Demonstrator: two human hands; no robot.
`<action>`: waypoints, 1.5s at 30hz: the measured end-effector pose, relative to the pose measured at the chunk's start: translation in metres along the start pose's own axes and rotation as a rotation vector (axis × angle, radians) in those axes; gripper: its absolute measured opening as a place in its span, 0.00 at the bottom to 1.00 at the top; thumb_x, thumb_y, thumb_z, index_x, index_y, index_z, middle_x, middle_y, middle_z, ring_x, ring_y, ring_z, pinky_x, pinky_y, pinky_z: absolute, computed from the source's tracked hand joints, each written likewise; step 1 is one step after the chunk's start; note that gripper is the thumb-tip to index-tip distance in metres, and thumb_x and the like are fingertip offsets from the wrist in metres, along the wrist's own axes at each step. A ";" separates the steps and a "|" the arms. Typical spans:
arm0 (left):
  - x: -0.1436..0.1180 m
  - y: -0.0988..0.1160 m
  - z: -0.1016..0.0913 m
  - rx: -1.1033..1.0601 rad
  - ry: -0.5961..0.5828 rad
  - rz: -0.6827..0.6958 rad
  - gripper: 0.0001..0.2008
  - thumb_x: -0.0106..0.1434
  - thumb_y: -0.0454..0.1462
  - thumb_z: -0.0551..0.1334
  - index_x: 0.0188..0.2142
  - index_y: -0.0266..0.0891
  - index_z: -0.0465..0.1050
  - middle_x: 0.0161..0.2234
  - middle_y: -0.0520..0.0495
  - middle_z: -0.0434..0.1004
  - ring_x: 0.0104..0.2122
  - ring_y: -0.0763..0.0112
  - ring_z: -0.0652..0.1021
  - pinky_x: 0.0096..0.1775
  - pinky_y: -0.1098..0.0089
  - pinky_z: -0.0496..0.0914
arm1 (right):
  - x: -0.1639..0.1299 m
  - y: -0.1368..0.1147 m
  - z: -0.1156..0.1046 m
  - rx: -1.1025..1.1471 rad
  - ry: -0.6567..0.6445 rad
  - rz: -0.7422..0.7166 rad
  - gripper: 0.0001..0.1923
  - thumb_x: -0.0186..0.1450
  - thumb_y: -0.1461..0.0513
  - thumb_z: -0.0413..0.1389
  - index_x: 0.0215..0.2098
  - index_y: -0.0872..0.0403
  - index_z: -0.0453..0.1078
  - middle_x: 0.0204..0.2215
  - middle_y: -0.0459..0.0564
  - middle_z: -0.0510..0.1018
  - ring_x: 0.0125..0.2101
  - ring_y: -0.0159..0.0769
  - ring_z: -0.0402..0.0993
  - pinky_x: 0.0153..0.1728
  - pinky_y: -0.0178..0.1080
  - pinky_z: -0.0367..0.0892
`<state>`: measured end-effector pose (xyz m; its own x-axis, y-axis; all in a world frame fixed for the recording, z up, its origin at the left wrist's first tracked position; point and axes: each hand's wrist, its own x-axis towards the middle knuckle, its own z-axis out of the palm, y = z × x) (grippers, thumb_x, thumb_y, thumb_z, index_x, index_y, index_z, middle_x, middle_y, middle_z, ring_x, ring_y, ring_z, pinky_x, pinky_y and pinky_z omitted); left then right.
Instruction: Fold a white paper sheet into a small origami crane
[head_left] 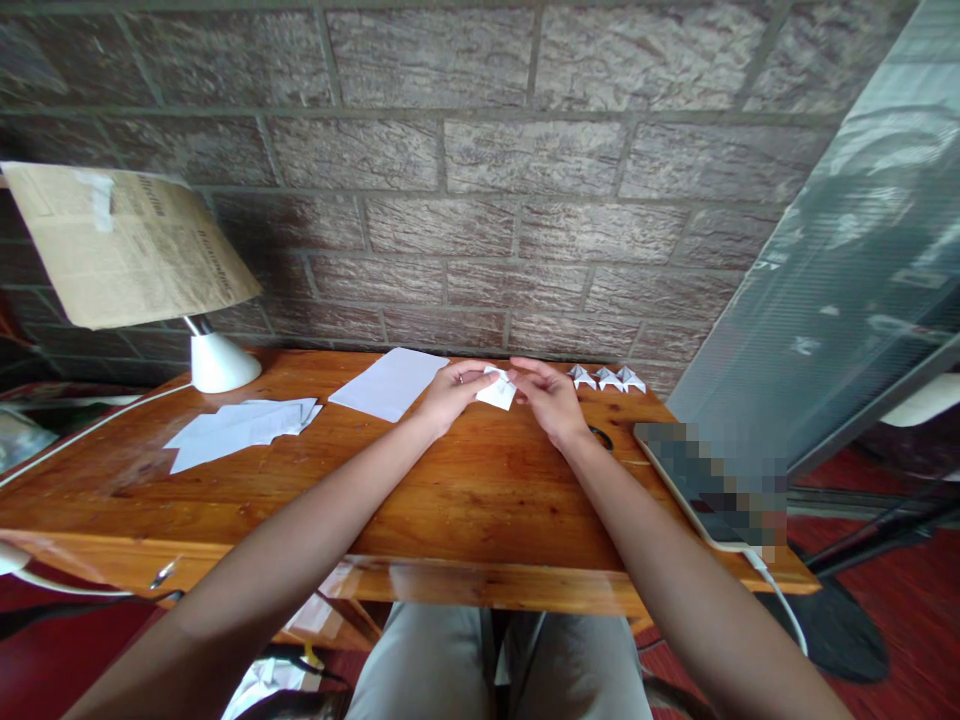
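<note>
A small folded piece of white paper (496, 392) is held up over the far middle of the desk. My left hand (451, 392) pinches its left side, thumb on top. On the paper's right edge, my right hand (549, 396) closes its thumb and fingertips. To the right of that hand, several folded white paper shapes (607, 379) stand in a row near the wall. A stack of white paper sheets (386, 385) lies just left of my left hand.
More cut white papers (244, 430) lie at the left, before a lamp (221, 362) with a newsprint shade. A dark ring-shaped thing (601, 437) sits by my right wrist. A tablet-like device (705, 485) with a white cable rests on the wooden desk's (487, 500) right end. The brick wall borders the back.
</note>
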<state>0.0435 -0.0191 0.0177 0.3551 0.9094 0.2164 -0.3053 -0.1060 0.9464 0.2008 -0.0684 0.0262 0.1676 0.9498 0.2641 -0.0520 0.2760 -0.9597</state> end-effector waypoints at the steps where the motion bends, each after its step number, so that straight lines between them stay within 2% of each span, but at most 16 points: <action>1: 0.000 0.001 -0.001 -0.034 0.021 -0.027 0.18 0.45 0.43 0.75 0.34 0.37 0.79 0.32 0.48 0.81 0.32 0.70 0.77 0.38 0.69 0.69 | 0.000 0.001 0.000 -0.047 -0.020 -0.050 0.24 0.53 0.51 0.66 0.46 0.49 0.73 0.29 0.44 0.80 0.28 0.32 0.74 0.31 0.36 0.70; 4: 0.001 0.003 -0.003 -0.126 0.090 -0.070 0.18 0.43 0.41 0.76 0.33 0.37 0.78 0.33 0.48 0.81 0.34 0.70 0.79 0.41 0.67 0.71 | -0.002 0.003 0.001 -0.206 -0.127 -0.217 0.27 0.53 0.52 0.67 0.49 0.47 0.69 0.38 0.45 0.80 0.33 0.35 0.77 0.35 0.38 0.73; 6: 0.002 0.003 -0.005 -0.184 0.086 -0.095 0.17 0.44 0.40 0.75 0.33 0.37 0.77 0.34 0.47 0.82 0.35 0.69 0.79 0.44 0.66 0.72 | -0.004 0.006 0.003 -0.338 -0.188 -0.325 0.22 0.53 0.54 0.68 0.44 0.47 0.70 0.42 0.47 0.78 0.37 0.37 0.77 0.40 0.40 0.73; 9: 0.002 0.005 -0.006 -0.254 0.025 -0.142 0.14 0.48 0.37 0.74 0.34 0.37 0.76 0.37 0.46 0.82 0.38 0.68 0.80 0.48 0.64 0.72 | -0.005 0.009 0.003 -0.472 -0.156 -0.409 0.14 0.55 0.55 0.66 0.37 0.49 0.72 0.42 0.50 0.77 0.38 0.39 0.77 0.42 0.43 0.74; 12: 0.001 0.006 -0.004 -0.307 -0.017 -0.165 0.11 0.50 0.36 0.72 0.33 0.37 0.74 0.38 0.46 0.82 0.40 0.68 0.81 0.48 0.64 0.73 | -0.005 0.007 0.001 -0.488 -0.131 -0.402 0.13 0.56 0.55 0.65 0.37 0.49 0.73 0.42 0.50 0.78 0.36 0.39 0.78 0.39 0.42 0.74; 18: 0.003 0.006 -0.003 -0.348 -0.012 -0.170 0.11 0.51 0.35 0.72 0.32 0.36 0.72 0.37 0.46 0.82 0.38 0.70 0.81 0.44 0.69 0.73 | -0.010 -0.002 0.004 -0.523 -0.165 -0.344 0.15 0.57 0.52 0.64 0.41 0.46 0.74 0.35 0.46 0.81 0.31 0.37 0.78 0.37 0.39 0.72; 22: 0.004 0.004 -0.004 -0.350 -0.026 -0.157 0.12 0.51 0.34 0.72 0.32 0.37 0.71 0.36 0.48 0.81 0.37 0.72 0.80 0.41 0.70 0.73 | -0.013 -0.004 0.007 -0.533 -0.139 -0.364 0.15 0.58 0.52 0.64 0.40 0.47 0.74 0.36 0.47 0.81 0.30 0.37 0.78 0.36 0.39 0.72; 27: 0.004 0.007 -0.004 -0.374 0.016 -0.164 0.11 0.53 0.31 0.68 0.37 0.38 0.72 0.37 0.48 0.81 0.39 0.72 0.80 0.49 0.66 0.72 | -0.011 -0.002 0.007 -0.613 -0.071 -0.479 0.12 0.63 0.51 0.58 0.38 0.49 0.76 0.37 0.52 0.79 0.32 0.39 0.76 0.38 0.41 0.71; 31: 0.003 0.008 -0.003 -0.354 -0.012 -0.171 0.18 0.52 0.28 0.67 0.44 0.37 0.74 0.39 0.45 0.82 0.40 0.69 0.80 0.53 0.61 0.71 | -0.009 0.000 0.005 -0.612 -0.003 -0.424 0.16 0.67 0.49 0.52 0.37 0.50 0.76 0.32 0.51 0.79 0.29 0.39 0.76 0.37 0.40 0.70; 37: 0.001 0.004 -0.002 -0.301 -0.058 -0.116 0.21 0.48 0.27 0.70 0.43 0.37 0.77 0.39 0.46 0.82 0.41 0.69 0.80 0.56 0.59 0.69 | -0.008 0.000 0.005 -0.621 0.066 -0.369 0.17 0.68 0.49 0.51 0.38 0.50 0.76 0.26 0.49 0.79 0.29 0.39 0.76 0.35 0.39 0.69; 41: 0.001 0.003 -0.003 -0.265 -0.031 -0.107 0.20 0.47 0.28 0.71 0.42 0.37 0.78 0.39 0.46 0.82 0.40 0.69 0.80 0.55 0.60 0.69 | -0.008 -0.002 0.005 -0.599 0.038 -0.360 0.16 0.67 0.50 0.52 0.38 0.51 0.77 0.31 0.51 0.81 0.30 0.40 0.77 0.37 0.40 0.70; 45: 0.000 0.006 -0.003 -0.263 0.000 -0.100 0.16 0.48 0.29 0.71 0.39 0.37 0.78 0.37 0.47 0.83 0.39 0.70 0.80 0.54 0.61 0.70 | -0.009 -0.007 0.003 -0.509 -0.066 -0.411 0.14 0.63 0.49 0.59 0.38 0.48 0.78 0.46 0.51 0.80 0.42 0.41 0.77 0.42 0.40 0.71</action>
<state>0.0388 -0.0181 0.0222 0.3950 0.9102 0.1246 -0.4878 0.0928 0.8680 0.1965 -0.0787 0.0311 0.0127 0.7932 0.6088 0.4787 0.5297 -0.7002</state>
